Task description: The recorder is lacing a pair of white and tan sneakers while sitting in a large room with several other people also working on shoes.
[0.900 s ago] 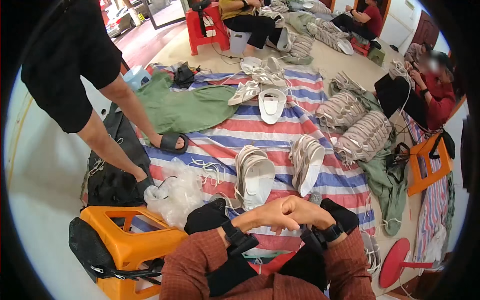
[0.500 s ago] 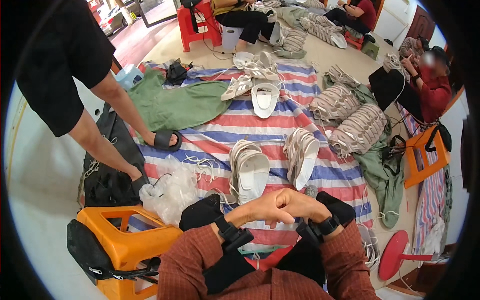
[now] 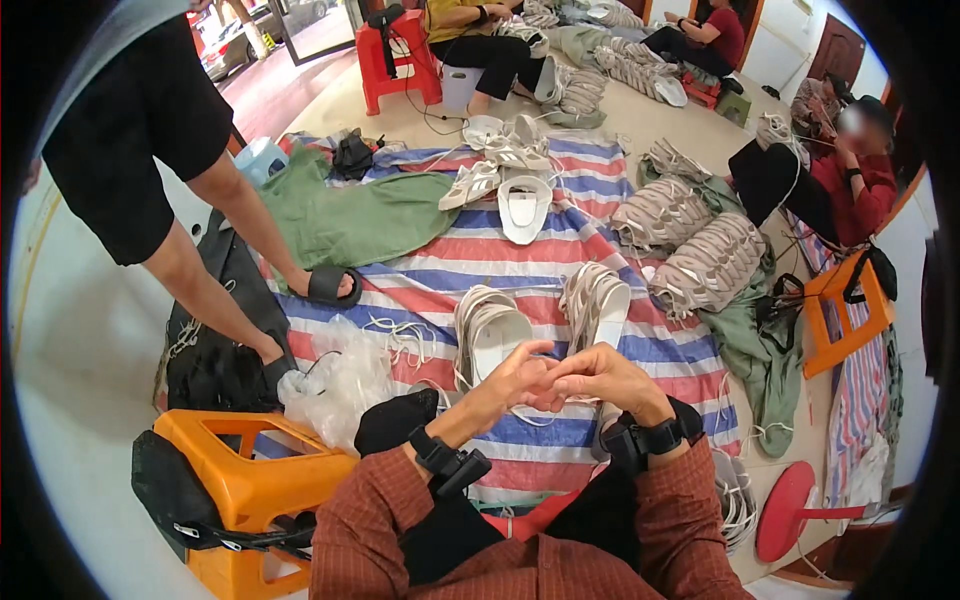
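Observation:
My left hand (image 3: 513,384) and my right hand (image 3: 608,383) meet in front of my knees. My left index finger is stretched out, while the bent fingers of my right hand close on my left fingertips. No object shows between them. Just beyond the left hand stands a nested row of pale shoe uppers (image 3: 500,335) with white insides. A second row of white-lined shoe uppers (image 3: 603,312) sits past the right hand. Both rows rest on a red, white and blue striped sheet (image 3: 410,268). Dark bands circle both my wrists.
An orange stool (image 3: 225,465) with a black bag stands at my left, beside a clear plastic bag (image 3: 345,385). A person in black shorts (image 3: 135,140) stands at the left. Bundled laced shoes (image 3: 710,265) lie at the right, with a red round-topped stool (image 3: 785,510) nearer me.
My hands have moved slightly forward and come out of their overlapping clasp, so only the fingers touch. The seated person at the right has shifted a raised hand.

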A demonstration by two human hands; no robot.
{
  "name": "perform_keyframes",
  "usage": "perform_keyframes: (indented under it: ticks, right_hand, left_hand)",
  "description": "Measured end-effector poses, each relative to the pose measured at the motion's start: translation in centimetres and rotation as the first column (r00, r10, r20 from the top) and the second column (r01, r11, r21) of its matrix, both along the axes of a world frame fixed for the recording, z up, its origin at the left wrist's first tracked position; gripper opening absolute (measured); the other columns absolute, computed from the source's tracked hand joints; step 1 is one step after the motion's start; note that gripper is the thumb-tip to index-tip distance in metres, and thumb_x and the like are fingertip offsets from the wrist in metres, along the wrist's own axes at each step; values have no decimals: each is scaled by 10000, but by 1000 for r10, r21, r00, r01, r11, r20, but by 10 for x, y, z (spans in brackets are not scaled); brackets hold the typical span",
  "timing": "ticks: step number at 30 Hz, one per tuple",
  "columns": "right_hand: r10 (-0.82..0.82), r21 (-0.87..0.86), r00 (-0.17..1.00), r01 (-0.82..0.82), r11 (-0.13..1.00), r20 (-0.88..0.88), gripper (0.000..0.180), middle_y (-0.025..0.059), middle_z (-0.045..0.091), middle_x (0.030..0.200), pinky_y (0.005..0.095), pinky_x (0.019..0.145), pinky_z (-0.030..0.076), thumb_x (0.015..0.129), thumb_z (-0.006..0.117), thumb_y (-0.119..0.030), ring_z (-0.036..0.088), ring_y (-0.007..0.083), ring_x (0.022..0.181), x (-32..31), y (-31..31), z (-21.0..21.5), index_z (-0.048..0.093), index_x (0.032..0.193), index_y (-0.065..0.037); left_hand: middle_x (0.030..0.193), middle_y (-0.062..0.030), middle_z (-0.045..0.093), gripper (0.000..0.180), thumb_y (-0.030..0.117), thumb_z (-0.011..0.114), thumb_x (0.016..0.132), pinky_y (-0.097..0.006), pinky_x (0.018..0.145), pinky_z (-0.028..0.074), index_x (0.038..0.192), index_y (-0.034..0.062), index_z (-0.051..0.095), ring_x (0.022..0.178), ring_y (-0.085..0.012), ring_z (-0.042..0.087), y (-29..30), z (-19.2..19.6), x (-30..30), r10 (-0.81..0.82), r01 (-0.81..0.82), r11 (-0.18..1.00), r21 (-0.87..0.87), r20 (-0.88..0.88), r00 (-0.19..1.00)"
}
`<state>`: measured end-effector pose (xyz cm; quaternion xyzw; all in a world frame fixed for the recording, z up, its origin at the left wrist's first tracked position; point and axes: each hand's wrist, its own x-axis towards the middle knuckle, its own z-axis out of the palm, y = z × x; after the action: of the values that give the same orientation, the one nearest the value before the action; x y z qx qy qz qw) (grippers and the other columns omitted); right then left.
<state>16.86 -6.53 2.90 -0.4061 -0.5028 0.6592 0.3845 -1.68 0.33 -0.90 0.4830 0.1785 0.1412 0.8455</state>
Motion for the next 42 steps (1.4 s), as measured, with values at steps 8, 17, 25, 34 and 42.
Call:
perform_keyframes:
  ticks: [8,17,25,34,42]
  right_hand:
    - [-45,-90,993,54,994,105,242,102,659,831,239,680,501,864,595,-142,634,132,740,10,-13,1,628,989,62]
    - [48,-57,999,-49,997,-8,217,84,656,834,250,681,502,859,602,-123,626,126,724,0,-13,1,637,987,48]
    - [95,28,995,-95,995,-5,196,56,659,808,223,654,481,862,604,-142,623,99,710,-6,-10,4,650,974,12]
    - [124,-53,984,-118,992,131,213,73,661,847,235,708,490,861,603,-119,615,110,761,-7,-11,9,642,1002,35]
    - [139,-16,986,-138,990,89,244,72,670,834,227,666,488,863,602,-152,630,106,722,-10,-13,8,634,1015,36]
  left_hand:
    - [1255,-161,410,632,444,518,872,-377,811,474,1319,59,292,1072,-277,523,8,4,-14,59,-56,997,-56,52,997]
    - [1208,-169,458,628,406,561,854,-357,817,480,1298,27,325,1036,-253,549,2,20,-19,58,-58,998,-34,4,998]
    - [1193,-142,437,568,304,573,870,-332,779,501,1296,14,332,1032,-234,558,-7,23,-26,50,-56,998,-15,-259,965]
    - [1113,-122,533,598,324,621,842,-297,766,483,1277,2,368,989,-196,573,-17,33,-36,-21,28,999,29,-219,976]
    - [1163,-167,524,442,135,577,863,-335,822,484,1246,14,390,1020,-273,575,-36,40,-79,167,-172,985,-13,-193,967]
